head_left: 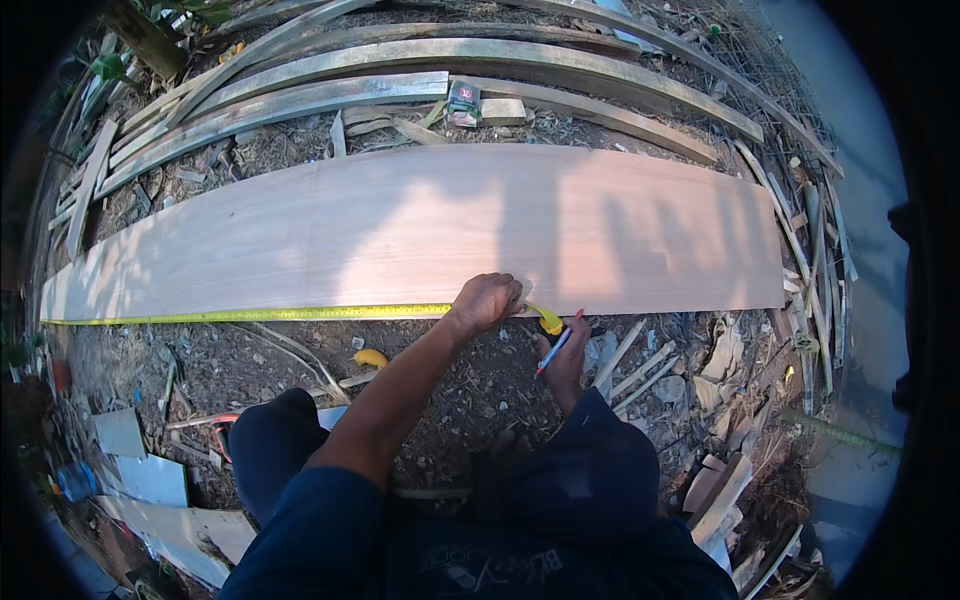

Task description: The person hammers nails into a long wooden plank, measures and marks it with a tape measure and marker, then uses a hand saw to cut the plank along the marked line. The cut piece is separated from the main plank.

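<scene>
A long, pale plywood sheet [430,215] lies on the ground in front of me, its near edge toward my knees. Along that edge runs the yellow blade of a tape measure [300,313], stretched from the far left end of the sheet. My left hand [487,302] is closed over the blade at the edge, its fingertips partly hidden. Just right of it, my right hand [568,358] holds a white and blue pen [553,352] slanting across the fingers. The yellow tape measure case sits against the same hand, which appears to grip it too.
Long timber strips [400,58] lie beyond the sheet, with a small green box [463,104] and a wood offcut [503,111] among them. A yellow object [370,357] rests on the littered soil. Pale panels [150,480] lie left, wood scraps [720,500] right.
</scene>
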Action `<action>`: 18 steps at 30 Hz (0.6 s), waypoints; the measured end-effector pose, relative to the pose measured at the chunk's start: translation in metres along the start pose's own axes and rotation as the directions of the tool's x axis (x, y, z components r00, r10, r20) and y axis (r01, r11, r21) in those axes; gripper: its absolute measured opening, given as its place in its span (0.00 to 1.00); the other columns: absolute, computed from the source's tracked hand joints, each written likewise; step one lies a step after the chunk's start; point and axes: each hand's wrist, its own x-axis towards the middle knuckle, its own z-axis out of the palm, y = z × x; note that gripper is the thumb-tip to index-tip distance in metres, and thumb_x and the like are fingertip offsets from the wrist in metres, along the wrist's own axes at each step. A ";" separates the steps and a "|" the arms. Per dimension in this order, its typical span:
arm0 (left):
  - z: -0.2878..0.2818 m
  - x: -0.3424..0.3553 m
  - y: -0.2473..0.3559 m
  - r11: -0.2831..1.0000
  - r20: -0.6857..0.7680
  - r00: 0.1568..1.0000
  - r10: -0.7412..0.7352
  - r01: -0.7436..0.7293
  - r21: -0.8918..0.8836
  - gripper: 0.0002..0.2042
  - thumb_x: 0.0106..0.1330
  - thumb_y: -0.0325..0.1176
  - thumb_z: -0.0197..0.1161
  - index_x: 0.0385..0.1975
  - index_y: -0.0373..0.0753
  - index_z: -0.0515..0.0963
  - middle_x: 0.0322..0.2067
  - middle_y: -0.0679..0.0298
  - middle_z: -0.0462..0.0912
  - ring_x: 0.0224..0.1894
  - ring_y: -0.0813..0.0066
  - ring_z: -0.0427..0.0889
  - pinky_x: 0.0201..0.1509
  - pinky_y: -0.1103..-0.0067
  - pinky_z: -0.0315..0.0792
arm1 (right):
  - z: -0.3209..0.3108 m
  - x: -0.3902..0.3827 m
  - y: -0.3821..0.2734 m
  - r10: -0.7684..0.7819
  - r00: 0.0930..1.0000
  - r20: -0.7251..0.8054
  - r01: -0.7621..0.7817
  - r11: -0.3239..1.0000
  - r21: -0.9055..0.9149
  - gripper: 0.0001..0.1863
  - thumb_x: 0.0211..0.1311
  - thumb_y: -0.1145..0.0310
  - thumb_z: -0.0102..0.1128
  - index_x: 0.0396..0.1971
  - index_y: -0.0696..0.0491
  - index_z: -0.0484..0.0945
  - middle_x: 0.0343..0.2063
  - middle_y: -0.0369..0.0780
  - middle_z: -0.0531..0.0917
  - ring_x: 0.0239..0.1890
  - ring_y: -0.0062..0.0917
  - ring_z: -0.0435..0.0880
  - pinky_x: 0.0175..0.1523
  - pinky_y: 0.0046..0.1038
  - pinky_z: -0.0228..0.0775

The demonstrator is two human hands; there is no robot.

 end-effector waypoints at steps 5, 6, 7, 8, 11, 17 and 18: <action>0.017 -0.033 0.022 0.986 0.020 0.993 0.115 -0.116 0.121 0.12 0.64 0.40 0.60 0.40 0.40 0.74 0.34 0.61 0.80 0.42 0.60 0.82 0.47 0.66 0.75 | -0.022 -0.010 0.017 0.046 0.993 0.112 -0.045 0.999 -0.006 0.33 0.44 0.74 0.71 0.52 0.52 0.66 0.51 0.50 0.71 0.52 0.48 0.76 0.57 0.40 0.70; 0.020 -0.039 0.024 0.987 0.031 0.993 0.110 -0.113 0.115 0.12 0.64 0.39 0.60 0.41 0.40 0.73 0.33 0.61 0.81 0.41 0.60 0.82 0.46 0.66 0.75 | -0.033 -0.014 0.020 0.088 0.984 0.157 -0.100 0.993 0.069 0.29 0.43 0.74 0.71 0.48 0.53 0.69 0.48 0.49 0.73 0.50 0.46 0.76 0.55 0.38 0.70; 0.024 -0.044 0.027 0.985 0.089 0.987 0.132 -0.141 0.102 0.12 0.64 0.38 0.59 0.42 0.41 0.73 0.32 0.61 0.81 0.40 0.60 0.83 0.44 0.65 0.76 | -0.045 -0.019 0.021 0.057 0.984 0.171 -0.076 0.992 0.104 0.27 0.42 0.76 0.69 0.46 0.53 0.70 0.44 0.47 0.74 0.47 0.42 0.77 0.53 0.35 0.70; 0.027 -0.049 0.030 0.985 0.147 0.981 0.128 -0.144 0.100 0.12 0.64 0.37 0.58 0.44 0.41 0.72 0.32 0.61 0.81 0.39 0.59 0.84 0.41 0.65 0.77 | -0.055 -0.022 0.021 0.179 0.939 0.293 -0.239 0.953 0.186 0.26 0.42 0.78 0.67 0.45 0.54 0.70 0.42 0.46 0.74 0.45 0.39 0.76 0.51 0.33 0.69; 0.033 -0.065 0.039 0.994 0.228 0.968 0.110 -0.105 -0.034 0.08 0.63 0.33 0.56 0.40 0.41 0.74 0.30 0.57 0.82 0.30 0.54 0.85 0.31 0.59 0.78 | -0.073 -0.027 0.014 0.302 0.840 0.451 -0.450 0.852 0.268 0.20 0.49 0.72 0.68 0.43 0.53 0.74 0.39 0.36 0.79 0.37 0.22 0.77 0.44 0.26 0.70; 0.050 -0.091 0.057 1.000 0.299 0.954 0.014 -0.007 -0.024 0.07 0.57 0.36 0.60 0.31 0.43 0.82 0.27 0.56 0.85 0.33 0.52 0.86 0.36 0.61 0.79 | -0.049 0.016 -0.003 0.355 0.539 0.764 -0.585 0.810 0.037 0.18 0.52 0.68 0.69 0.42 0.53 0.76 0.36 0.35 0.79 0.35 0.20 0.77 0.42 0.25 0.70; 0.053 -0.094 0.059 0.999 0.277 0.961 0.010 -0.001 -0.033 0.07 0.58 0.36 0.59 0.31 0.43 0.82 0.28 0.56 0.85 0.34 0.52 0.86 0.36 0.61 0.79 | -0.043 0.024 -0.007 0.377 0.489 0.787 -0.591 0.806 -0.018 0.18 0.52 0.68 0.69 0.42 0.53 0.76 0.36 0.34 0.80 0.35 0.20 0.77 0.41 0.25 0.70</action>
